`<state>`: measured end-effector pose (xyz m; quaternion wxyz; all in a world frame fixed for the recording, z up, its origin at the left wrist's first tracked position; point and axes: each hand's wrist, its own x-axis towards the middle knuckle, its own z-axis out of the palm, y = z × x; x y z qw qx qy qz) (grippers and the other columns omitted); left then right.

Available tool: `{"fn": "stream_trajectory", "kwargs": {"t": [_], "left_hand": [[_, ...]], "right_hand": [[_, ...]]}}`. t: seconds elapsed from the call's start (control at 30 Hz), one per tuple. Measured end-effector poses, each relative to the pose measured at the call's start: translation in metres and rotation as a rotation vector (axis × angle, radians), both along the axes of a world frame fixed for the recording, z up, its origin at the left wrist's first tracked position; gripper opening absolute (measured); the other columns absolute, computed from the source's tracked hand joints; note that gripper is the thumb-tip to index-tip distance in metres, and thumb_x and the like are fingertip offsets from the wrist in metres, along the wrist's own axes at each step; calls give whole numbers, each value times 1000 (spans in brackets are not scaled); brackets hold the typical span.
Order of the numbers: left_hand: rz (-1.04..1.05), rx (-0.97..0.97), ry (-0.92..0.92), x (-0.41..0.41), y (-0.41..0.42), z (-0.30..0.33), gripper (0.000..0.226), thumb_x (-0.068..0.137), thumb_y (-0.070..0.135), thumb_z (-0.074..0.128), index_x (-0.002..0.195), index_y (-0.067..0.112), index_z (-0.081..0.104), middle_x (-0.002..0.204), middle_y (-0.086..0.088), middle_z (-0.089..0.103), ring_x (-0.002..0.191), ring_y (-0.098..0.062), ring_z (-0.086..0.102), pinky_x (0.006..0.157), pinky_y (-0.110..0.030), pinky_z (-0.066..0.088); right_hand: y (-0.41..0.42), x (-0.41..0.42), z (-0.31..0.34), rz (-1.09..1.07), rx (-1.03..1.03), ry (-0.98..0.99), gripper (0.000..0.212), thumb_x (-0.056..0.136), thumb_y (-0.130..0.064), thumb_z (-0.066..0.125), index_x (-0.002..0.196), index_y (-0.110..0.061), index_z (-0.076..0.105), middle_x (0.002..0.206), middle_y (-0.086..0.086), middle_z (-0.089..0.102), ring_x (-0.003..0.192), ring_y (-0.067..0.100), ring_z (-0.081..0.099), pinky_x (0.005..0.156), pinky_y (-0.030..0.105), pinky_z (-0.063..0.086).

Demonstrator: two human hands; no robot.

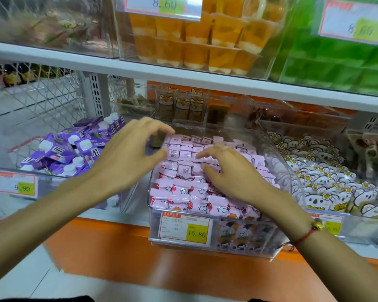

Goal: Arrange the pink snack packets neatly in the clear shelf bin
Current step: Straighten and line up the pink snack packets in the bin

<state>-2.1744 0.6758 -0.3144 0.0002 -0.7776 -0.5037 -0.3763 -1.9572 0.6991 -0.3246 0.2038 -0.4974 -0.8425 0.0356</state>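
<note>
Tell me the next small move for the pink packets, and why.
Probably lower the right hand onto the pink packets and square up the front rows. The back rows lie flat and in line, while those nearest the price tag sit tilted and overlapping. The left hand hovers by the bin's left edge, holding nothing.

- Pink packets point(183, 190): those at the middle and right of the clear bin point(244, 251) lie hidden under the right hand point(231, 173).
- Small print on the bin's price label point(184, 227): too small to read.
- Green packs point(336, 64), upper right: blurred and cut off by the picture's edge.
- Upper-left bin contents point(52, 29): blurred, kind cannot be told.
- Both forearms: cut off by the lower edge.
</note>
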Motion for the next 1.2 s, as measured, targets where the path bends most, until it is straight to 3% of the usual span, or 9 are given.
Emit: {"fn": "stream_trajectory", "kwargs": {"t": [0.07,0.2,0.3,0.63,0.8,0.93,1.03,1.2], "left_hand": [[-75,-21,211,10,15,11,29,87,27,64,116,31,60,113,10,61,107,-13,50,87,-33,41],[-91,-74,614,35,38,13,32,91,37,57,122,31,59,117,6,61,112,-15,49,80,-28,33],[-27,-117,707,44,45,10,30,89,41,57,118,32,61,112,4,64,103,-19,57,68,-27,32],[19,-124,420,41,40,-3,16,91,33,59,102,28,70,103,4,70,97,-22,62,74,-33,47],[44,-25,152,42,37,-10,15,93,29,57,101,23,69,100,3,71,95,-19,64,76,-32,47],[8,-13,-166,41,36,-12,16,95,30,53,101,20,64,99,4,69,94,-13,63,84,-37,52],[-10,30,-365,42,33,-12,13,94,27,55,99,17,64,95,4,67,90,-10,63,83,-37,52],[-15,208,-599,45,23,-1,10,95,21,54,99,15,61,92,6,62,86,-4,58,80,-22,49]], "right_hand": [[-3,6,-4,4,-29,-31,33,98,-31,45,126,-21,58,125,1,55,110,19,52,82,31,44],[-10,11,-11,24,-88,-75,40,100,-39,37,130,-21,56,123,0,53,107,20,50,87,37,45],[-11,13,-13,31,-109,-80,40,101,-39,35,130,-21,55,126,1,51,111,22,46,90,39,43],[-6,9,-7,26,-175,-132,45,100,-45,31,103,-19,67,111,3,51,102,23,43,89,43,42],[-3,6,-9,-30,-192,-17,48,101,-39,31,72,-11,57,101,3,52,98,25,46,90,45,41],[0,2,-13,-73,-202,100,31,97,-33,46,98,-14,70,105,7,56,105,28,48,91,44,44],[0,1,-12,-78,-199,100,26,96,-33,49,102,-18,70,105,5,56,106,27,48,90,43,44],[-4,2,-9,-88,-107,167,29,95,-36,50,116,-20,62,115,2,61,107,19,55,85,32,46]]}}
